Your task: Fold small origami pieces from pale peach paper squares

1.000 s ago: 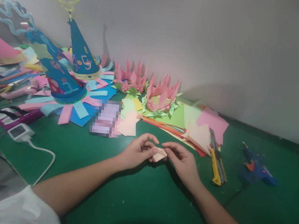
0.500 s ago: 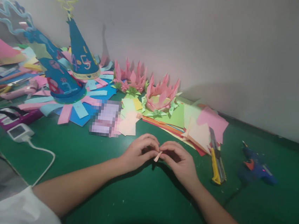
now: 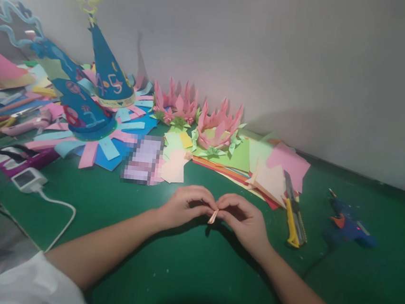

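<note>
Between my fingertips is a small folded piece of pale peach paper (image 3: 213,216), its narrow end pointing down toward me. My left hand (image 3: 186,207) pinches it from the left, thumb below and fingers curled over. From the other side my right hand (image 3: 244,218) pinches the same paper, and the fingertips of both hands meet. Most of the piece is hidden by the fingers. Both hands are just above the green table (image 3: 184,269). Beyond them lie loose peach sheets (image 3: 174,167) and a stack of coloured paper (image 3: 238,155).
Pink and green paper crowns (image 3: 219,129) stand by the wall. Blue cone hats (image 3: 106,68) with paper strips are at the left, near a white charger (image 3: 28,179) with its cable. At the right lie a yellow utility knife (image 3: 293,223) and a blue glue gun (image 3: 351,226).
Both hands have sunk slightly toward me with the folded paper, and a little more of its end shows below the fingers. The grip stays the same.
</note>
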A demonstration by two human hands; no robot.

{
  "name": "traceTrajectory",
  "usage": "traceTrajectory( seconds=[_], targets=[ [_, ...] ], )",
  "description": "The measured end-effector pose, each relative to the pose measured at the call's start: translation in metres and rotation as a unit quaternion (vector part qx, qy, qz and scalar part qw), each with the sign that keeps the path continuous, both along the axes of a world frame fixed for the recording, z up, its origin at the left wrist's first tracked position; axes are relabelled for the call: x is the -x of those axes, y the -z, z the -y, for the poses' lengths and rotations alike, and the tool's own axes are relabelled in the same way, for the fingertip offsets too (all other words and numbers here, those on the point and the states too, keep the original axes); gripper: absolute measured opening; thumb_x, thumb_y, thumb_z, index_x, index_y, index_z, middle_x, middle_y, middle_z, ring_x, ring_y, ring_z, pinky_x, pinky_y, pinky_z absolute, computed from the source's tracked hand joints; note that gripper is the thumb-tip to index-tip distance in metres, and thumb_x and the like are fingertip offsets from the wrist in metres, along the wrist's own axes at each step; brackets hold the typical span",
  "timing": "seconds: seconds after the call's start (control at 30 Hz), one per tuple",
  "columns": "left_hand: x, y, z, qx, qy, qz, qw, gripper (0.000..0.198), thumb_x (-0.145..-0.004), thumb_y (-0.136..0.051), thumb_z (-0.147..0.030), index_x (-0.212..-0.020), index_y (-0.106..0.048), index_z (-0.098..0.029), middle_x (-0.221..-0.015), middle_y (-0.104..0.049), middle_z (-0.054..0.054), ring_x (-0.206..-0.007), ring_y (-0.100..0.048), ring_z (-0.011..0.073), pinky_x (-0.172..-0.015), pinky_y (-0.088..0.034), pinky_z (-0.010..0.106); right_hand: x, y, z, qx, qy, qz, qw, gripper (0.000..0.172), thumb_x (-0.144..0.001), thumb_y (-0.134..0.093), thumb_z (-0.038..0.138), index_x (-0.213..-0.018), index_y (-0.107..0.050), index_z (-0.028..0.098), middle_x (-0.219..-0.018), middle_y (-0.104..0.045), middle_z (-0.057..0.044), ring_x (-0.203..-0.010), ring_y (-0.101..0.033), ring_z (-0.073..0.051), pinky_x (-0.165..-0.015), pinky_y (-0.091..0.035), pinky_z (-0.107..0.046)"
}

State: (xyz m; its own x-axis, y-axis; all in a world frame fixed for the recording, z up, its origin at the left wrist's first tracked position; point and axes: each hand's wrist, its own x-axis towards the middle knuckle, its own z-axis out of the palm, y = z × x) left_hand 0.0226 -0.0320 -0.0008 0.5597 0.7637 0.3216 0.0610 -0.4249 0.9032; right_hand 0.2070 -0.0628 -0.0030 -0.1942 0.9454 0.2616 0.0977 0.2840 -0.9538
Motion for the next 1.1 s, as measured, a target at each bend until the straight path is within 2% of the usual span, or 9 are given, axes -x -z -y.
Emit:
traceTrajectory(
  seconds=[0.13, 0.3, 0.4, 0.67, 0.87, 1.1],
  targets=[
    [0.0036, 0.0010, -0.0020, -0.028, 0.025, 0.001, 0.999, 0.013, -0.081, -0.060, -0.025, -0.081, -0.068, -0.016, -0.081, -0.068, 0.008, -0.079, -0.062, 0.0137, -0.076, -0.049, 0.026, -0.0019, -0.0008, 0.0017, -0.049, 0.008, 0.052, 0.997, 0.002, -0.077, -0.068, 0.021, -0.076, -0.066, 0.022, -0.080, -0.066, -0.004, -0.074, -0.063, -0.016, -0.069, -0.053, -0.030],
    [0.0033, 0.0002, -0.0012, -0.050, 0.003, -0.017, 0.999, 0.015, -0.081, -0.059, -0.028, -0.081, -0.069, -0.017, -0.086, -0.066, 0.009, -0.083, -0.061, 0.0141, -0.075, -0.049, 0.025, -0.0029, -0.0031, 0.0041, -0.140, 0.035, 0.118, 0.982, 0.007, -0.079, -0.064, 0.019, -0.077, -0.068, 0.024, -0.085, -0.067, -0.005, -0.081, -0.064, -0.018, -0.073, -0.052, -0.032],
    [0.0016, -0.0003, -0.0002, -0.051, -0.009, -0.019, 0.998, 0.014, -0.081, -0.059, -0.027, -0.079, -0.067, -0.017, -0.085, -0.065, 0.008, -0.081, -0.060, 0.0137, -0.072, -0.049, 0.024, -0.0029, -0.0040, 0.0042, -0.166, 0.034, 0.130, 0.977, 0.010, -0.081, -0.061, 0.017, -0.080, -0.067, 0.024, -0.085, -0.066, -0.005, -0.081, -0.063, -0.018, -0.072, -0.052, -0.031],
    [0.0001, 0.0014, 0.0003, -0.062, -0.011, -0.023, 0.998, 0.011, -0.082, -0.058, -0.025, -0.077, -0.063, -0.016, -0.081, -0.064, 0.007, -0.081, -0.059, 0.0143, -0.074, -0.047, 0.025, -0.0047, -0.0027, 0.0005, -0.156, 0.011, 0.133, 0.979, 0.009, -0.081, -0.061, 0.015, -0.080, -0.065, 0.023, -0.081, -0.063, -0.003, -0.078, -0.061, -0.016, -0.070, -0.050, -0.029],
    [0.0006, -0.0008, 0.0002, -0.066, 0.009, -0.028, 0.997, 0.011, -0.084, -0.054, -0.023, -0.079, -0.060, -0.016, -0.081, -0.062, 0.006, -0.081, -0.057, 0.0138, -0.076, -0.045, 0.026, -0.0057, -0.0005, -0.0003, -0.129, 0.003, 0.131, 0.983, 0.005, -0.082, -0.061, 0.019, -0.078, -0.063, 0.022, -0.078, -0.062, -0.003, -0.076, -0.060, -0.016, -0.069, -0.049, -0.029],
    [0.0005, 0.0005, 0.0017, -0.090, 0.055, -0.046, 0.993, 0.014, -0.089, -0.046, -0.025, -0.083, -0.055, -0.016, -0.085, -0.058, 0.007, -0.085, -0.053, 0.0149, -0.078, -0.044, 0.028, -0.0040, -0.0022, 0.0004, -0.129, -0.026, 0.119, 0.984, 0.009, -0.084, -0.059, 0.024, -0.076, -0.058, 0.021, -0.075, -0.061, -0.003, -0.075, -0.059, -0.016, -0.069, -0.048, -0.029]
  ],
)
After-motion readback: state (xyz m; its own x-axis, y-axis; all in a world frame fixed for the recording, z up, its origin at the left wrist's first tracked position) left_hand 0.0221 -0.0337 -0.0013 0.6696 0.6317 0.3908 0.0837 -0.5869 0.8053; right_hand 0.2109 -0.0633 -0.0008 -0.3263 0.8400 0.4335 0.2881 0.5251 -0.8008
